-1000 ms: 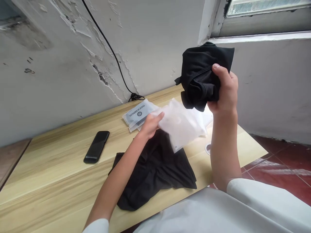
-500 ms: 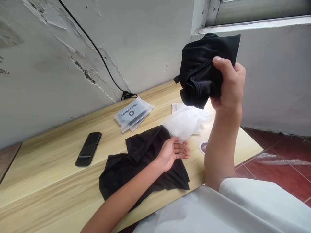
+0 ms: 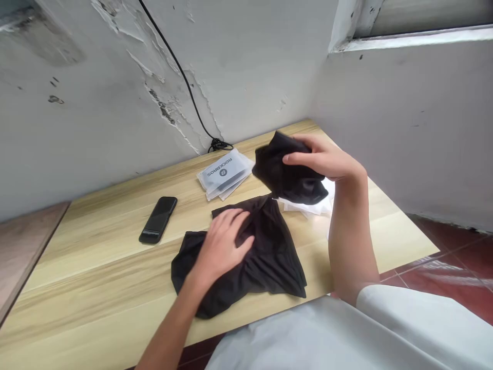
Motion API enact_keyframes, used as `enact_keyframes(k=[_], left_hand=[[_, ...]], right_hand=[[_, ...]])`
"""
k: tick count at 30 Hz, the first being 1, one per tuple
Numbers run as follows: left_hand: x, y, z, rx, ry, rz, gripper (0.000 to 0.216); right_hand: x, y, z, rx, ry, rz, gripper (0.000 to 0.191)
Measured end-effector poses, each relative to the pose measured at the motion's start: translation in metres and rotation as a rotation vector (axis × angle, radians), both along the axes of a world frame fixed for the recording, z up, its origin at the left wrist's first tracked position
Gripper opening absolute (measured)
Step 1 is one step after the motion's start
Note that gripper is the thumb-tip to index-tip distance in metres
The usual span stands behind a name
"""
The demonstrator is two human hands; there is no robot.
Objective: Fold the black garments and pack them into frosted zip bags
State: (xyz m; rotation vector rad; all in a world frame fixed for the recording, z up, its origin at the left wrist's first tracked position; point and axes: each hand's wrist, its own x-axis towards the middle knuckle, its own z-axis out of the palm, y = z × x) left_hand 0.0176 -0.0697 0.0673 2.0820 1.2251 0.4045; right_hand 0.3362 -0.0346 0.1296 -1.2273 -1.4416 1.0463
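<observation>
The left hand (image 3: 223,247) lies open, fingers spread, on a flat black garment (image 3: 275,257), where light, even pressure best smooths the folds. The right hand (image 3: 325,159) curls over a bunched black garment (image 3: 287,169) just above a white frosted bag (image 3: 308,205). ROCKBROS plastic packets (image 3: 225,174) and a phone (image 3: 157,220) lie on the wood-grain tabletop (image 3: 96,257), below a peeling white wall (image 3: 96,123), with red floor tiles (image 3: 450,277) beyond.

The garments (image 3: 279,257) are matt black cloth, the tabletop (image 3: 96,272) smooth wood-grain, the phone (image 3: 157,220) glossy, the packets (image 3: 225,174) translucent plastic.
</observation>
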Motion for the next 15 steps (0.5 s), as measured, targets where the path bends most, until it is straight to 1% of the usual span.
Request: enact_keyframes(k=[1,2,3,5,7,9,11,13,14,15], left_hand=[[-0.023,0.005,0.003,0.093,0.153,-0.025,0.058],[-0.042,0.01,0.004,0.117,0.269,-0.05,0.061],[-0.057,0.015,0.004,0.126,0.331,-0.077,0.059],[-0.073,0.027,-0.001,0.119,0.36,-0.09,0.043],[-0.075,0.045,-0.01,0.136,0.33,-0.033,0.033],[-0.071,0.064,-0.017,0.17,0.323,0.051,0.032],[-0.065,0.077,-0.019,0.225,0.343,0.124,0.03],[-0.059,0.08,-0.018,0.298,0.347,0.185,0.032],[-0.056,0.076,-0.018,0.331,0.334,0.194,0.033],[-0.053,0.07,-0.019,0.352,0.319,0.168,0.035]], right_hand=[[0.0,0.001,-0.001,-0.033,-0.032,0.066,0.012],[-0.001,0.002,-0.003,-0.063,-0.061,0.127,0.016],[-0.002,0.003,-0.004,-0.083,-0.083,0.175,0.02],[-0.005,0.004,-0.005,-0.098,-0.108,0.228,0.024],[-0.009,0.003,-0.004,-0.095,-0.112,0.267,0.024],[-0.013,0.002,-0.001,-0.095,-0.093,0.331,0.024],[-0.017,0.001,0.003,-0.095,-0.056,0.383,0.025],[-0.02,0.002,0.004,-0.096,-0.011,0.399,0.025],[-0.021,0.002,0.003,-0.096,0.011,0.396,0.025],[-0.022,0.003,0.002,-0.098,0.034,0.389,0.025]])
